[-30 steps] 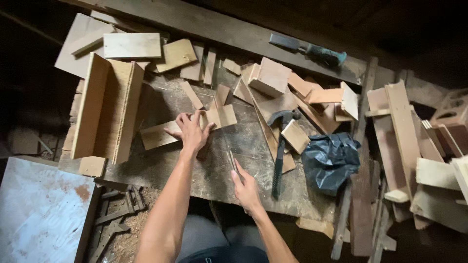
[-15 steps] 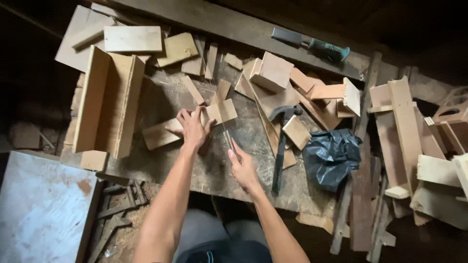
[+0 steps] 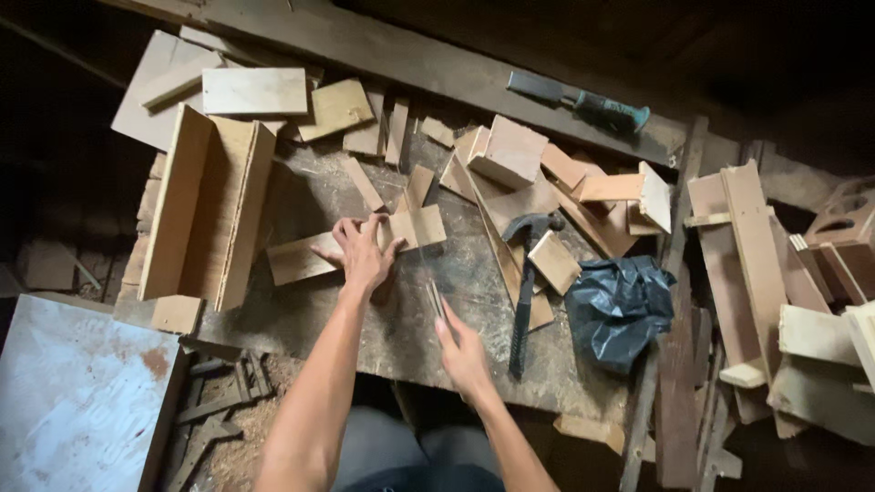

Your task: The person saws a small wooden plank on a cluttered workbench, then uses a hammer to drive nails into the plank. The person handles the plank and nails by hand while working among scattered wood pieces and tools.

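Head view: person at a worn bench point(image 3: 365, 337) littered with wood offcuts.
Left hand point(image 3: 365, 255): flat on a plank point(image 3: 301, 258), fingers spread, pressing it down.
Plank: lies across the bench middle, just right of an open wooden box point(image 3: 205, 205).
Right hand point(image 3: 463, 351): fingers closed around a thin, blurred tool point(image 3: 436, 296); tool's kind cannot be told.
Hammer point(image 3: 526, 282): lies right of the right hand, apart from it.
Black bag point(image 3: 624, 310): crumpled, right of the hammer.
Saw point(image 3: 583, 105): on the far beam.

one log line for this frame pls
left hand: flat on wooden board | right hand: gripping thin saw blade across board | hammer: lying right of hands | black bag: beside hammer
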